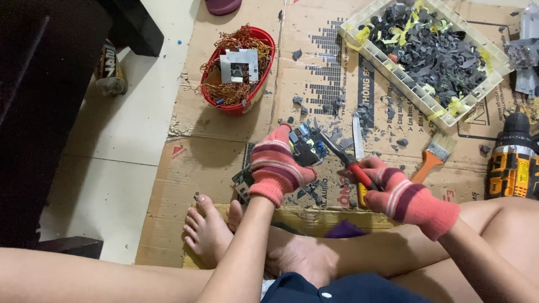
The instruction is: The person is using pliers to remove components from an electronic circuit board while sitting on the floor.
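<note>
Two gloved hands meet over the cardboard. Left hand, palm down, fingers curled tight around a dark part, holds it above the feet. Right hand grips red-handled pliers, tips touching the part.

Pink striped gloves, red-handled pliers

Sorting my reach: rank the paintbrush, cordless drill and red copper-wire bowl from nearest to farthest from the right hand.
1. Paintbrush, on the cardboard just up-right of the right hand.
2. Cordless drill, at the right edge.
3. Red bowl, far upper left, past the left hand.
</note>
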